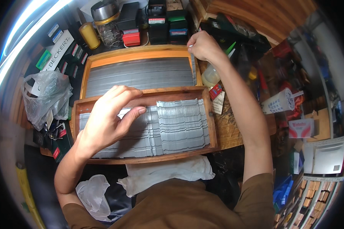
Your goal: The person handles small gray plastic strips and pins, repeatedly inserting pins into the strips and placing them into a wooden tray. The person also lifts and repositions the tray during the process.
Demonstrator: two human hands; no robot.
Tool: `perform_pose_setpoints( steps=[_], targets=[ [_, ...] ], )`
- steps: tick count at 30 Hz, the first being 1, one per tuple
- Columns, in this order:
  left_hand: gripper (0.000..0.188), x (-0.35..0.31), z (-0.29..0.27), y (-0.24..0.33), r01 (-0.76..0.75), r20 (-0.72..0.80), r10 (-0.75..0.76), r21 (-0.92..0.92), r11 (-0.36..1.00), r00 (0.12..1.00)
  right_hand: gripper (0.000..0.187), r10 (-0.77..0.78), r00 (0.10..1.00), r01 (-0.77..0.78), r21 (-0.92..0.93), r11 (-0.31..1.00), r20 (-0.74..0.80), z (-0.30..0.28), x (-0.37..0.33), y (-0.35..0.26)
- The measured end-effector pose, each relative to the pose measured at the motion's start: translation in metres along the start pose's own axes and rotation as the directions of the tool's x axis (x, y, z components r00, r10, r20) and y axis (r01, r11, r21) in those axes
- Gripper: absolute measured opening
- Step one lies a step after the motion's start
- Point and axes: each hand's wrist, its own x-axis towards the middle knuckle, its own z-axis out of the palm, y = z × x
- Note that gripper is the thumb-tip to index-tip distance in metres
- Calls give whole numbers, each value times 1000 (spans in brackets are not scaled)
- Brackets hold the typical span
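A wooden tray (pixel 214 133) in front of me holds rows of thin grey metal strips (pixel 181 124), packed closely side by side. My left hand (pixel 112 114) hovers over its left half, thumb apart from the curved fingers, and covers part of the strips. Behind it stands a second wooden tray (pixel 137 52), with long grey metal strips (pixel 137 76) lying crosswise in it. At that tray's far right corner, my right hand (pixel 203 45) has thumb and fingertips pinched together. Something small and pale shows at the fingertips, too small to name. A narrow grey strip (pixel 194 68) runs below them along the tray's right side.
Small dark boxes (pixel 156 30), a lidded glass jar (pixel 109 32) and a yellow cylinder (pixel 89 35) line the back. A plastic bag (pixel 47 97) sits at left. Right of the trays are a translucent cup (pixel 211 75) and a lidded drink cup (pixel 279 101). White cloth (pixel 168 171) lies in front.
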Motion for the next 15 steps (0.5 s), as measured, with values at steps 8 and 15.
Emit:
perform_pose_setpoints(
  steps=[8,15],
  targets=[
    [25,49,24,-20,-12,143,13,-5,1000,990,15,48,999,-44,-175,984,20,-1,6,-6],
    [28,88,47,-27,234,238,-194,-152,960,952,22,-24,999,16,-187,982,-40,-3,-11,-16]
  ],
)
